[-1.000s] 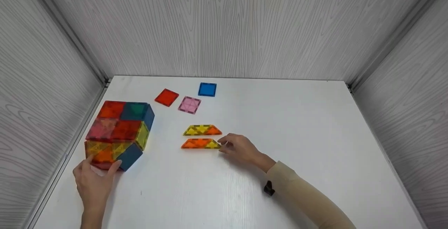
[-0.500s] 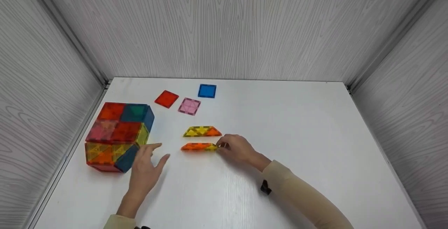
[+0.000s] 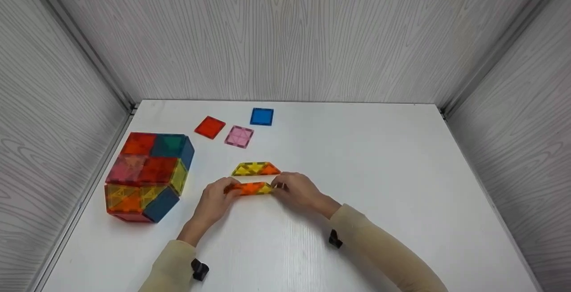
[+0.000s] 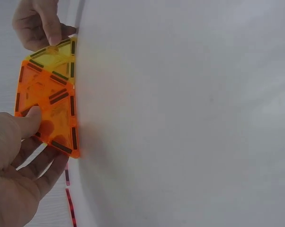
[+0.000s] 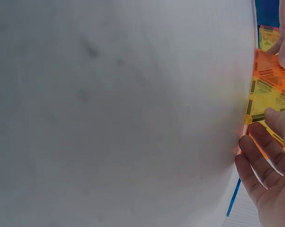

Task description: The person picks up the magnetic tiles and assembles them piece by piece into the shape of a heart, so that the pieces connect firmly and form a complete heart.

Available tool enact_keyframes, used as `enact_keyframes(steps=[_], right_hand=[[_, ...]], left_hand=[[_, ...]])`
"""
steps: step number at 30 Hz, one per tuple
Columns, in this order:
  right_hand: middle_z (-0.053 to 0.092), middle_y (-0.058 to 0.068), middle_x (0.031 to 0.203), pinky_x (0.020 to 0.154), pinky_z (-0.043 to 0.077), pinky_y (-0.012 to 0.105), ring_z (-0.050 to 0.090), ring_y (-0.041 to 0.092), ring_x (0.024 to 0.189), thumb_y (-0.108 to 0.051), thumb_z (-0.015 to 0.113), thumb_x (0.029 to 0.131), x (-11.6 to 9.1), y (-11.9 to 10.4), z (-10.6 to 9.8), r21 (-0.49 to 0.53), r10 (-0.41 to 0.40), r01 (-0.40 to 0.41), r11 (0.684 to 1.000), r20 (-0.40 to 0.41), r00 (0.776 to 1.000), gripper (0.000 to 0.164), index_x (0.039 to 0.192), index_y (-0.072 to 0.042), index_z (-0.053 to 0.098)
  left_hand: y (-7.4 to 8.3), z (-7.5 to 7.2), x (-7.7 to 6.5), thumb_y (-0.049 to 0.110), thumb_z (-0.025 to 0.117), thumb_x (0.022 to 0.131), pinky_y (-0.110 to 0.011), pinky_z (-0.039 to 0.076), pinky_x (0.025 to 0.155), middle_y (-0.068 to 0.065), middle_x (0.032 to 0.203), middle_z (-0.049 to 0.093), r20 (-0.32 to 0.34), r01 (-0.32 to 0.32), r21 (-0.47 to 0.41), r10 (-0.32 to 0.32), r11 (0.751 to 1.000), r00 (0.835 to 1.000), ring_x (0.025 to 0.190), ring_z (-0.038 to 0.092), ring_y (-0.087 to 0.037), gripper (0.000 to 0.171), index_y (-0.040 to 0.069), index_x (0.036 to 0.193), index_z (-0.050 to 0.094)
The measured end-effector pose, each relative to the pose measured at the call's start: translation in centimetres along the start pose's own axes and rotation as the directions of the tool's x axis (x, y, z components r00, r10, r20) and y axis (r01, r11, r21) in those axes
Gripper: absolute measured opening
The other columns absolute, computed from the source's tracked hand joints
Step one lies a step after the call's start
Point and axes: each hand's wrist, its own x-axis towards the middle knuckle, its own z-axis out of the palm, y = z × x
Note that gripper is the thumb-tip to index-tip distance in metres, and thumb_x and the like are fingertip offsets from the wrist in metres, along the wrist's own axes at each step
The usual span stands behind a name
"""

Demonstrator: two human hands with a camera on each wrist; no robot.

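Observation:
A trapezoid strip of translucent magnetic tiles (image 3: 250, 188), two orange triangles and a yellow one, is held between both hands and tilted up on its long edge. My left hand (image 3: 215, 202) pinches its orange end; in the left wrist view the thumb lies on the orange tile (image 4: 55, 120) with fingers behind it. At the yellow end (image 5: 268, 99), my right hand (image 3: 301, 190) pinches between thumb and fingers. Just behind lies a second trapezoid strip (image 3: 254, 168), two yellow triangles and one orange, flat on the table.
A multicoloured block built of magnetic tiles (image 3: 154, 160) stands at the table's left side. Red (image 3: 210, 127), pink (image 3: 239, 136) and blue (image 3: 262, 116) square tiles lie flat farther back. Grey wood-grain panels (image 3: 285, 37) enclose the white table (image 3: 379, 162).
My left hand has left the block, moved right and taken hold of the orange end. The near strip has tilted up from lying flat, with my right hand at its yellow end.

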Motion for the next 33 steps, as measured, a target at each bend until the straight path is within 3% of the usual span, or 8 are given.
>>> enact_keyframes(steps=[6, 14, 22, 29, 33], right_hand=[[0.077, 0.005, 0.108, 0.084, 0.057, 0.030, 0.067, 0.017, 0.092, -0.022, 0.068, 0.102, -0.1, 1.8, -1.7, 0.042, 0.011, -0.012, 0.999, 0.018, 1.000, 0.021, 0.118, -0.012, 0.078], [0.075, 0.010, 0.116, 0.094, 0.060, 0.041, 0.070, 0.025, 0.103, -0.025, 0.069, 0.103, 2.4, 5.1, -4.3, 0.006, 0.128, -0.128, 0.992, -0.072, 0.989, 0.027, 0.124, -0.009, 0.076], [0.065, 0.010, 0.140, 0.115, 0.053, 0.044, 0.063, 0.028, 0.127, -0.037, 0.069, 0.103, 7.1, 6.2, -4.9, -0.201, 0.223, -0.224, 0.954, -0.030, 0.974, 0.046, 0.142, -0.013, 0.065], [0.050, 0.006, 0.160, 0.121, 0.047, 0.046, 0.055, 0.029, 0.140, -0.044, 0.062, 0.106, 11.1, 5.1, -3.0, -0.403, 0.223, -0.175, 0.898, 0.075, 0.972, 0.054, 0.152, -0.018, 0.053], [0.037, 0.005, 0.171, 0.126, 0.040, 0.053, 0.044, 0.035, 0.153, -0.048, 0.059, 0.106, 13.1, 4.0, -2.8, -0.449, 0.271, -0.197, 0.871, 0.105, 0.957, 0.062, 0.160, -0.021, 0.042]], left_hand=[[-0.1, 0.2, 0.4, 0.012, 0.072, 0.099, -0.045, 0.058, 0.106, -0.004, 0.113, 0.077, 0.017, -0.006, -0.018, 0.006, 1.000, 1.000, 0.102, 0.065, -0.021, 0.018, 0.016, 0.117, 0.074], [0.1, 0.5, 0.7, 0.010, 0.071, 0.100, -0.046, 0.057, 0.107, -0.003, 0.115, 0.076, 0.033, 0.024, -0.019, -0.023, 1.000, 0.999, 0.104, 0.065, -0.020, 0.020, 0.017, 0.118, 0.074], [0.2, 0.4, 0.9, 0.010, 0.070, 0.100, -0.046, 0.058, 0.107, -0.003, 0.117, 0.076, 0.033, 0.010, -0.034, -0.009, 0.999, 0.999, 0.105, 0.066, -0.020, 0.021, 0.017, 0.120, 0.074], [-0.2, 0.2, 0.1, 0.012, 0.073, 0.098, -0.045, 0.059, 0.104, -0.001, 0.113, 0.077, 0.019, -0.003, -0.023, 0.003, 1.000, 1.000, 0.101, 0.067, -0.017, 0.019, 0.017, 0.116, 0.076], [-0.3, 0.0, -0.2, 0.011, 0.073, 0.098, -0.045, 0.059, 0.104, -0.001, 0.113, 0.077, 0.009, 0.002, -0.017, -0.002, 1.000, 1.000, 0.102, 0.067, -0.017, 0.020, 0.017, 0.117, 0.075]])
